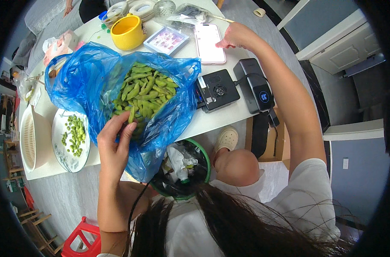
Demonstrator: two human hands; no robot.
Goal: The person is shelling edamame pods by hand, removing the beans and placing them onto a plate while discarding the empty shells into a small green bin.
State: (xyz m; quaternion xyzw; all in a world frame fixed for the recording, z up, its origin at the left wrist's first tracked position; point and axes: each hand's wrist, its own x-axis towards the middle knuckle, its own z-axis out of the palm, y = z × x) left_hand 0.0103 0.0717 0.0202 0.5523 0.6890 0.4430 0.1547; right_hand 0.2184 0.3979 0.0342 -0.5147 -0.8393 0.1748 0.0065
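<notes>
My left hand pinches a green soybean pod between thumb and fingers, over the near edge of an open blue plastic bag. Many green soybean pods fill the bag. On its left, a white patterned oval plate holds shelled green beans. My right hand reaches across to a smartphone lying flat with a lit white screen; a finger touches or hovers over the screen, which I cannot tell apart. That hand's other fingers are curled.
A cream plastic basket stands at the table's left edge. Beyond the bag are a yellow mug and a flat clear-lidded box. A black device and a power bank lie right. Below is a lined bin. Another person's hand shows far left.
</notes>
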